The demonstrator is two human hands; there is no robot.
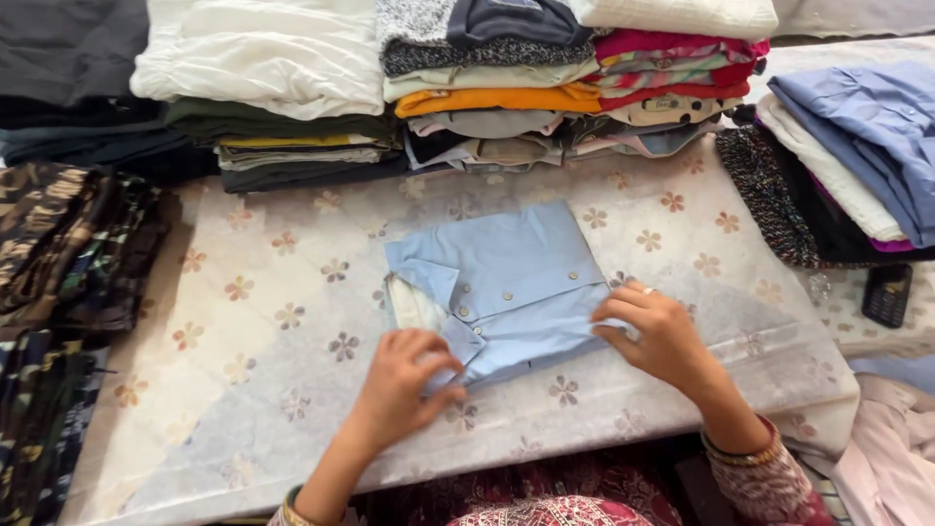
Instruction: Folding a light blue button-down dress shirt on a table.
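Observation:
A light blue buttoned shirt lies folded into a rectangle on the flower-patterned table cover, collar toward the left. My left hand pinches the shirt's near left corner by the collar. My right hand, with a ring on one finger, grips the near right edge of the folded shirt. Both wrists wear bangles.
Stacks of folded clothes line the far edge of the table. Camouflage garments are piled at the left. Blue and white shirts sit at the right, with a dark mobile phone beside them. Pale pink cloth lies at the near right.

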